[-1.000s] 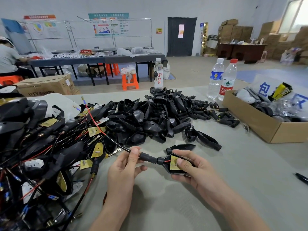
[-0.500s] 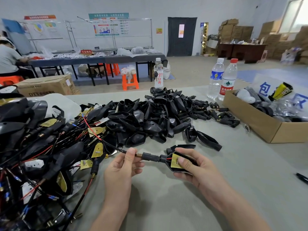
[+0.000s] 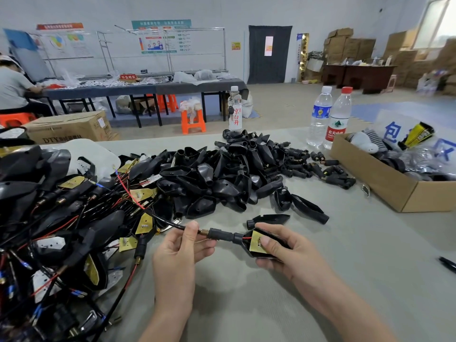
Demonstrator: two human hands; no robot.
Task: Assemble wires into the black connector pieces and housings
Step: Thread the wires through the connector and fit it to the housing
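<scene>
Where the left edge of the table is covered by a heap of wired assemblies, black shells with brass plates and red and black leads, one black cable runs out of the heap toward the near middle. The left hand is held above the table there, and its fingers pinch the cable between thumb and forefinger, just behind a brass tip. To the right of that tip, a black connector piece spans the gap between the hands and meets the neck of a black housing. The right hand grasps this housing from below, with the thumb pressed on the brass plate seated inside it. A loose housing part lies on the table just beyond the right hand. A pile of empty housings occupies the middle of the table. Two water bottles stand at the far edge, and a cardboard box sits toward the right edge.
</scene>
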